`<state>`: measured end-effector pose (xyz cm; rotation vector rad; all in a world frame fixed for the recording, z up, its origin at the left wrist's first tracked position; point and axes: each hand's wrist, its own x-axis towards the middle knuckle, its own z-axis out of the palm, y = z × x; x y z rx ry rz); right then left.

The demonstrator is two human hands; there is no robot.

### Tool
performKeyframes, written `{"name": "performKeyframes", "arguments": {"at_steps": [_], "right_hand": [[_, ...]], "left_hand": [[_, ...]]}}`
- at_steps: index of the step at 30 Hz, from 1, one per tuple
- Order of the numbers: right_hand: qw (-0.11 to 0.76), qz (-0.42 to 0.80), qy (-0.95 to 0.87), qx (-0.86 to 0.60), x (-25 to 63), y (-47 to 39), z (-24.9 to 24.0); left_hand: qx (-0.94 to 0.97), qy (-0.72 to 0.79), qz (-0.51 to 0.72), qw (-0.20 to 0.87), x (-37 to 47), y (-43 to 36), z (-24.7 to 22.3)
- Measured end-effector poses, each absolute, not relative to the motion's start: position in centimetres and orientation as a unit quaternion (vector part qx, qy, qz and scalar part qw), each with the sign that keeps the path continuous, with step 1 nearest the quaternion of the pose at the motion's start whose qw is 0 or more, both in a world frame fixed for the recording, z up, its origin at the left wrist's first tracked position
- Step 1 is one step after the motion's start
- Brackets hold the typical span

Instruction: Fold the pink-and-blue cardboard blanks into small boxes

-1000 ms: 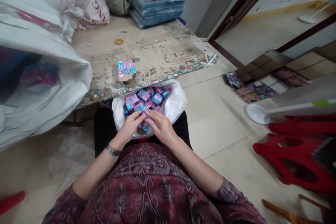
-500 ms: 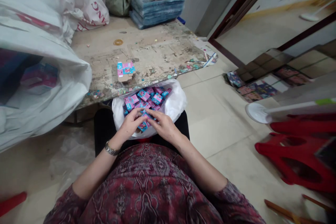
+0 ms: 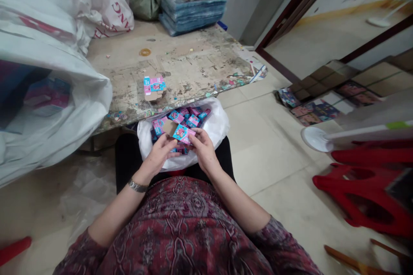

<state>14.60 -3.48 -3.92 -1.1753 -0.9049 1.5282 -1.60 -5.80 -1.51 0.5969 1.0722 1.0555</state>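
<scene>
Between my two hands is a small pink and blue carton (image 3: 182, 133), with a brown inner flap standing out at its left end. My left hand (image 3: 160, 151), with a watch at the wrist, grips the carton's lower left side. My right hand (image 3: 203, 148) pinches its right end between thumb and fingers. Just below them a white plastic bag (image 3: 217, 124) lies open in my lap, holding many folded small boxes (image 3: 193, 120) of the same colours. On the table edge ahead lies a flat, unfolded carton (image 3: 155, 87), brown flaps showing.
A worn, stained table (image 3: 193, 64) reaches in from ahead. At left a big white sack (image 3: 93, 94) holds more cartons. Blue wrapped bundles (image 3: 193, 10) sit at the back. To the right are red stools (image 3: 364, 193), a white round-based stand (image 3: 314, 139) and stacked boxes (image 3: 322, 90).
The carton between my hands has come up and turned, and its brown flap now shows at the left. My right hand has shifted to hold its right end.
</scene>
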Motion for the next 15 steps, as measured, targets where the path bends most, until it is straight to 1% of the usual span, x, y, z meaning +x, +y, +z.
{"name": "performKeyframes", "arguments": {"at_steps": [6,11,15], "right_hand": [[0.442,0.603,-0.463,-0.477,14.0,-3.8,-4.7],[0.453,0.534,-0.548,-0.457,14.1,-3.9,-4.6],[0.462,0.528,-0.565,-0.434,13.8,-4.3,-4.5]], "left_hand": [[0.244,0.515,0.495,0.656,-1.4,-5.6,-1.4],[0.283,0.54,0.445,0.656,-2.5,-5.5,-1.1],[0.3,0.529,0.41,0.68,-2.8,-5.5,-1.0]]}}
